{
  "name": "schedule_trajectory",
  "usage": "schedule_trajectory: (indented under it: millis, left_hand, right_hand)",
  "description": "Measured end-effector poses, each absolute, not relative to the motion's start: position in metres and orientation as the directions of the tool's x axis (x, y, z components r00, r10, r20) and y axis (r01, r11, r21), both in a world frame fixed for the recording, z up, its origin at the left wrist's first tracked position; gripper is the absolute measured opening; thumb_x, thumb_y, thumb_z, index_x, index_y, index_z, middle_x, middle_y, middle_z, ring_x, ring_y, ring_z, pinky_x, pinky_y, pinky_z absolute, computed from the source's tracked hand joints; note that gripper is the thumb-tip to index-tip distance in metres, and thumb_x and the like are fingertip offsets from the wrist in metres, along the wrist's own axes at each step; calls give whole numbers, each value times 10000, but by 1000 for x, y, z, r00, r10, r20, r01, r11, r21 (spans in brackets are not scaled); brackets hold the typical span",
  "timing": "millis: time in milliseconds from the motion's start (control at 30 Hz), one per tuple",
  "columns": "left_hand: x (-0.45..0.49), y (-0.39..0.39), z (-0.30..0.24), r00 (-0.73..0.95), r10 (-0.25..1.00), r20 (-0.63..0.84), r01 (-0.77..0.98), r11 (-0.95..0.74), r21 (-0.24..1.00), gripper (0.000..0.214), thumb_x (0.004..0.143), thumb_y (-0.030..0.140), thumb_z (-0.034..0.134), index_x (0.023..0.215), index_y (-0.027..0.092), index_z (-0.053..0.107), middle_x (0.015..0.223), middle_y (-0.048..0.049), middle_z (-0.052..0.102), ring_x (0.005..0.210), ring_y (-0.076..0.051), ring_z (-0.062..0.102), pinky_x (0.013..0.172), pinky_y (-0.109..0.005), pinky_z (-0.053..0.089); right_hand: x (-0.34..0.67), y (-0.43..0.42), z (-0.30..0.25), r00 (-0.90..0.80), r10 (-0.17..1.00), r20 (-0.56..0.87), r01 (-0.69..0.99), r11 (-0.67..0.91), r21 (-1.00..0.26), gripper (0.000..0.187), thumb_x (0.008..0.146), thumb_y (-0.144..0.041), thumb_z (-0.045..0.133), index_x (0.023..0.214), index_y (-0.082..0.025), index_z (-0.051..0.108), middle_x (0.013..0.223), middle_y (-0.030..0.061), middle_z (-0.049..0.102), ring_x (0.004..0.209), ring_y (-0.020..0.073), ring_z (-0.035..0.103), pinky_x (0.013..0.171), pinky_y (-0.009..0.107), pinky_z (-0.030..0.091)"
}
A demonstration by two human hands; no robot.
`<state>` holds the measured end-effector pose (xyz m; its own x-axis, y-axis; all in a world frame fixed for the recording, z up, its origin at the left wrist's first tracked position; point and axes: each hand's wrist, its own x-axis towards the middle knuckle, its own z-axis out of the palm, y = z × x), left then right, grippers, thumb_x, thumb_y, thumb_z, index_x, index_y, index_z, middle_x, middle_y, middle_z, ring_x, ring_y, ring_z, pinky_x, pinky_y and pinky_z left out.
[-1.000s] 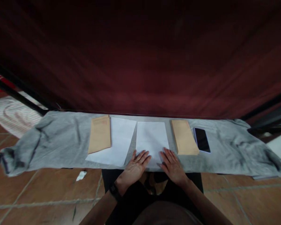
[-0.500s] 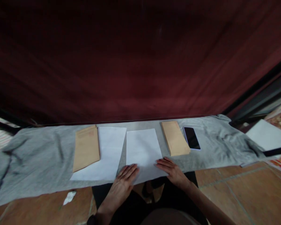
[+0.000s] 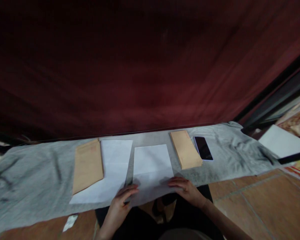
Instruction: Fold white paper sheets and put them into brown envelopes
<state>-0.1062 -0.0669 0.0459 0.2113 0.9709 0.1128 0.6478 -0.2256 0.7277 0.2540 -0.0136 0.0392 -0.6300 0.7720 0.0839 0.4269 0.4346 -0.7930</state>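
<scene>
The white rectangular sheet of paper point(image 3: 151, 160), thin and matte, lies on the wrinkled grey cloth point(image 3: 40, 173) right in front of you. Its near part bends upward along a soft crease. Your left hand point(image 3: 120, 200) curls its fingers around the near left corner. Your right hand point(image 3: 187, 189) rests close-set fingers on the near right edge, but whether they grip it cannot be told. A flat tan paper envelope point(image 3: 185, 149) lies just beside.

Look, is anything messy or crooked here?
Yes. A small white scrap lies on the tiled floor below the grey cloth, and the left brown envelope sits tilted, overlapping the white sheet beside it.
</scene>
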Motion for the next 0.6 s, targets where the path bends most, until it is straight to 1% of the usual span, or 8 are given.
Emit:
schedule_trajectory:
  millis: [100,167,233,333,400,467,533,600]
  left_hand:
    - [-106,-60,46,252,961,113,712,-263,652,615,791,20,443,1288,300,672,1371,-34,657,1262,-196,620,1092,-397,500]
    - [-106,-53,46,275,957,88,758,-272,592,677,765,-2,411,1327,292,648,1434,-50,606,1303,-212,588,1098,-430,496]
    - [-106,-47,47,310,949,61,781,-290,553,685,743,4,436,1324,297,652,1446,-52,594,1316,-230,577,1097,-447,498]
    - [-107,-43,48,337,939,69,752,-313,580,622,742,35,477,1248,321,699,1336,-20,682,1249,-214,628,1093,-411,501]
    - [-107,-42,49,260,960,107,725,-268,635,454,809,115,508,1140,317,743,1194,-8,751,1135,-203,687,1038,-370,538]
    - [-105,-38,51,138,982,126,694,-187,696,252,879,269,544,997,290,766,1032,-13,785,996,-209,726,936,-343,582]
    - [-101,-30,54,29,993,112,660,-103,744,262,900,429,556,869,258,752,899,-23,781,876,-217,735,845,-329,596]
    - [-96,-19,56,-52,995,86,626,-34,779,338,895,511,541,862,236,737,873,-31,775,837,-218,729,809,-323,586]
  right_hand:
    - [250,-11,39,-610,788,85,445,429,-786,358,954,-269,595,1303,-262,678,1322,92,680,1252,252,612,1098,447,466]
    - [248,-9,38,-621,775,117,444,470,-763,380,934,-264,629,1311,-260,671,1347,103,663,1274,261,593,1143,491,411]
    - [247,-6,37,-629,765,134,437,492,-753,357,934,-272,636,1287,-264,684,1335,97,671,1269,259,597,1161,507,383]
    - [248,-4,38,-592,798,116,444,442,-780,300,965,-302,578,1228,-254,716,1280,86,705,1227,256,629,1112,473,451]
    - [247,-3,39,-509,856,88,463,359,-810,302,988,-349,529,1184,-243,733,1233,84,726,1179,261,658,1049,446,511]
    - [243,0,39,-401,913,70,476,273,-836,330,1005,-410,490,1142,-244,740,1156,72,754,1088,260,699,974,425,558]
    - [237,7,38,-298,951,78,481,220,-848,357,1002,-472,483,1090,-241,742,1058,62,774,982,258,724,900,409,586]
    - [229,17,36,-210,973,101,476,192,-858,375,994,-503,483,1053,-230,732,985,62,775,901,254,726,838,388,596]
